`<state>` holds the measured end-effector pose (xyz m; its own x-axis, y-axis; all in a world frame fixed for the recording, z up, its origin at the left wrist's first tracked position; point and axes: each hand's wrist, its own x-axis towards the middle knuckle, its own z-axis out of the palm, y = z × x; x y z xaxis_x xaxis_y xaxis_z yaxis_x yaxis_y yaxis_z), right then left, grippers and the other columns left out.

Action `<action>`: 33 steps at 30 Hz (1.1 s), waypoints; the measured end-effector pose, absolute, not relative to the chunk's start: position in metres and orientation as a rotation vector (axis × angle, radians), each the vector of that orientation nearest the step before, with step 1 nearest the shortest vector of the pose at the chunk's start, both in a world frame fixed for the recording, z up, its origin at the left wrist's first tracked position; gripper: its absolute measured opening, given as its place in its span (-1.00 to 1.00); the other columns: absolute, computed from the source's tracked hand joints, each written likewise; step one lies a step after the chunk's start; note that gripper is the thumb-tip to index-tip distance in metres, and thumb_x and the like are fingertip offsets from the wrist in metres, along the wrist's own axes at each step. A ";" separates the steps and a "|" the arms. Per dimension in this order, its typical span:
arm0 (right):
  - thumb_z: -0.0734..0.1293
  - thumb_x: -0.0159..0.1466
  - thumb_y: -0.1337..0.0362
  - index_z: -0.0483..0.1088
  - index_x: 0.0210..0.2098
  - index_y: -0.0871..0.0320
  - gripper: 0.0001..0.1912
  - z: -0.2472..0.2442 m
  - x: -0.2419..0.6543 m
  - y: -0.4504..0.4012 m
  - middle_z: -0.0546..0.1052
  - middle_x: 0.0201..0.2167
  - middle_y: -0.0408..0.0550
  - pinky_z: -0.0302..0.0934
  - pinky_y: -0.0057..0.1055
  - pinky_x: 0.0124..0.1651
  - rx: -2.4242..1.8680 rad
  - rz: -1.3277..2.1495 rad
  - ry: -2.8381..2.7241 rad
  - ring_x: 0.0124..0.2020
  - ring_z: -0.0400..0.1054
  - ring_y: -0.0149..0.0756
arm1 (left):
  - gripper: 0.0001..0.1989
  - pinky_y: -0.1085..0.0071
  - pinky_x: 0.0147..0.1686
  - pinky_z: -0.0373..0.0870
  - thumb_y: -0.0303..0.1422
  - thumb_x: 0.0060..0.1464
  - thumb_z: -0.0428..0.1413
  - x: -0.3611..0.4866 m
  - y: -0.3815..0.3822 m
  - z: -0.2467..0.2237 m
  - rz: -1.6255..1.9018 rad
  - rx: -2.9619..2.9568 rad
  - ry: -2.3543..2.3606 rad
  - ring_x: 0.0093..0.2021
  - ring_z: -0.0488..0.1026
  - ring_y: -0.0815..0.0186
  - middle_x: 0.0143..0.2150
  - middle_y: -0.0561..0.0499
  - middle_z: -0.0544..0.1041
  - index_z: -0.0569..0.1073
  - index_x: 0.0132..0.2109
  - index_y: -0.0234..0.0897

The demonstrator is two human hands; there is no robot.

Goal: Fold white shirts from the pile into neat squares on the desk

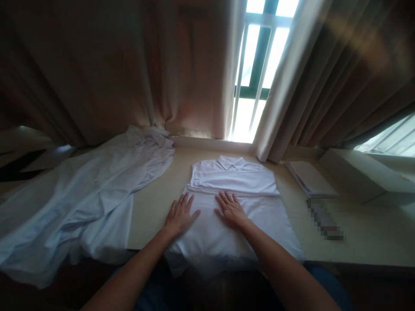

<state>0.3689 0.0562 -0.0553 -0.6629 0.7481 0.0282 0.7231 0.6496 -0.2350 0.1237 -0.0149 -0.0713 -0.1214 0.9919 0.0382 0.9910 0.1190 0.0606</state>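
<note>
A white collared shirt (233, 183) lies on the pale table (152, 216), its collar toward the window and its lower part hanging over the front edge. A fold crosses it below the collar, with one sleeve laid across above. My left hand (181, 214) rests with spread fingers on the shirt's left edge, just below the fold. Flat near the middle of the shirt, my right hand (231, 209) has its fingers apart, the tips close to the fold. Neither hand grips the cloth.
More white garments (97, 190) lie heaped at the left, hanging over the front edge. Papers (311, 179), a pixelated object (326, 220) and a pale box (366, 175) are on the right. Curtains (194, 65) and a window (256, 65) stand behind the table.
</note>
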 end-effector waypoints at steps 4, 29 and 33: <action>-0.04 0.38 -0.12 -0.08 0.38 0.05 -0.32 -0.053 0.367 0.052 -0.13 0.40 -0.05 -0.47 0.00 0.36 -1.237 0.312 -2.752 0.41 -0.36 -0.12 | -0.19 0.12 0.33 -0.23 0.10 0.16 -0.24 0.116 -0.027 -0.073 0.129 2.014 2.438 0.42 -0.21 0.13 0.43 -0.13 -0.09 0.00 0.39 -0.34; -0.08 0.37 -0.12 -0.15 0.38 0.37 -0.19 -0.094 0.505 0.069 -0.14 0.40 0.15 -0.42 -0.12 0.37 -1.970 0.139 -2.175 0.41 -0.35 -0.11 | -0.18 0.09 0.31 -0.30 0.13 0.15 -0.23 0.121 0.054 -0.100 0.252 2.061 2.450 0.42 -0.27 0.09 0.44 -0.14 -0.14 -0.06 0.40 -0.27; -0.12 0.35 -0.17 -0.22 0.40 0.26 -0.18 -0.102 0.558 0.068 -0.21 0.41 0.03 -0.52 -0.13 0.37 -2.028 0.121 -2.246 0.41 -0.41 -0.19 | -0.16 0.08 0.31 -0.31 0.16 0.14 -0.27 0.119 0.062 -0.102 0.255 2.096 2.433 0.42 -0.27 0.09 0.44 -0.13 -0.14 -0.10 0.41 -0.24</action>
